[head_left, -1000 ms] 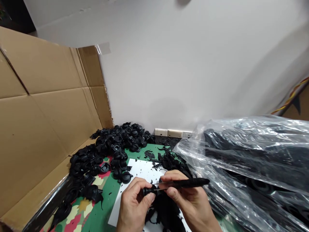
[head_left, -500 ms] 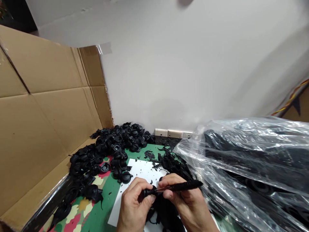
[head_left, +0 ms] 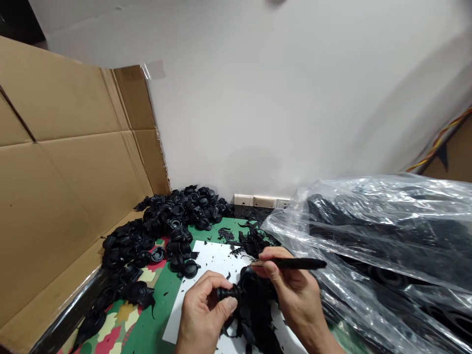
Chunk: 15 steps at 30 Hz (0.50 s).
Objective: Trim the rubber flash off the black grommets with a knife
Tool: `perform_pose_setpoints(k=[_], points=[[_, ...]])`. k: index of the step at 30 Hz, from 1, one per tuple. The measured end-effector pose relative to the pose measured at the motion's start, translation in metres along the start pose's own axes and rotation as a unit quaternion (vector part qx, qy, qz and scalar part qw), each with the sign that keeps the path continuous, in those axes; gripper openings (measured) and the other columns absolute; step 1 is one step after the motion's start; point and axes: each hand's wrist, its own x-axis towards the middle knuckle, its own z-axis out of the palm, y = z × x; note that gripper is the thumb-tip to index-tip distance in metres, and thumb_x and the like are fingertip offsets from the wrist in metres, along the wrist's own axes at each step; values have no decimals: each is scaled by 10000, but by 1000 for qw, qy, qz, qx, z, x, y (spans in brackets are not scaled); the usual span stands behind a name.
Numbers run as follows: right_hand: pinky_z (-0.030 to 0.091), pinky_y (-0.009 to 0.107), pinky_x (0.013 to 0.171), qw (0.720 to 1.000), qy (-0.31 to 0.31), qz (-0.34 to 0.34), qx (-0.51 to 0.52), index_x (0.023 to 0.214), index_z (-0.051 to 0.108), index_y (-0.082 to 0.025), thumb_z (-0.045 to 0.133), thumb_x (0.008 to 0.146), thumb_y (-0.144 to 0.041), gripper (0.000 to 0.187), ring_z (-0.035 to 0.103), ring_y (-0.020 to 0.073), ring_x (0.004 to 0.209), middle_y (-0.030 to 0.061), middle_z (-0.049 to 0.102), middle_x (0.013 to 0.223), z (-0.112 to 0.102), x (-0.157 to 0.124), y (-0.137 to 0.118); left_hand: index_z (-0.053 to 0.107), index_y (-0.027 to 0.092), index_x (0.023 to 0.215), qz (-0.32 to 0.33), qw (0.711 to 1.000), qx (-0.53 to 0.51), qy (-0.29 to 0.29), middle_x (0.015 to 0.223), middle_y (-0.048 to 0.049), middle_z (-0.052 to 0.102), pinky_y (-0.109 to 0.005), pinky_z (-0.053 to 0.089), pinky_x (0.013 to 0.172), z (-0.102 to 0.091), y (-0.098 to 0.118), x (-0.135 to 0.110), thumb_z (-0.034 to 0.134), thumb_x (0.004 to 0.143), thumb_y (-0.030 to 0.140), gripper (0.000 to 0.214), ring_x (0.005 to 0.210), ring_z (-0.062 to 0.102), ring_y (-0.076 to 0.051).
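Note:
Between thumb and fingers my left hand (head_left: 206,307) pinches a small black ribbed rubber part (head_left: 227,293) above a white sheet (head_left: 184,300). Just to the right, my right hand (head_left: 295,290) holds tweezers (head_left: 298,263) with a black handle, its thin metal tip pointing left. The tip is apart from the rubber part and close to black rubber scraps (head_left: 258,309) heaped on the sheet. More black shavings (head_left: 254,241) lie beyond my right hand. Whether the tip grips a scrap I cannot make out.
A heap of black ribbed rubber parts (head_left: 177,216) spreads over the green mat (head_left: 158,300) and a camouflage-patterned sheet (head_left: 118,327). A cardboard box (head_left: 77,167) walls the left side. On the right lies a clear plastic bag (head_left: 387,236) of black parts. Power sockets (head_left: 263,202) run along the wall.
My right hand and the tweezers have moved right and slightly up, away from the rubber part. My left hand keeps its pinch on that part. The view has shifted a little.

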Motion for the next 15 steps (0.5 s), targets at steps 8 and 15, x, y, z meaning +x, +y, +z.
perform_pose_setpoints(k=[8,15], points=[[589,306,613,984,-67,96,133,864,623,-232,527,887,-433,224,721,216,735,45,652,914,0,-4,-4,695,200,706,-30,999,-3,21,691,2,609,-223,414,524,0,-2,0,696,613,143,109,618,532,-154],[538,266,583,992,-80,26,92,852,667,-228,583,863,-378,172,664,189,730,54,643,902,-2,-4,-7,696,197,689,-25,999,14,32,684,-3,616,-231,426,543,0,2,1,687,606,144,99,631,543,-164]])
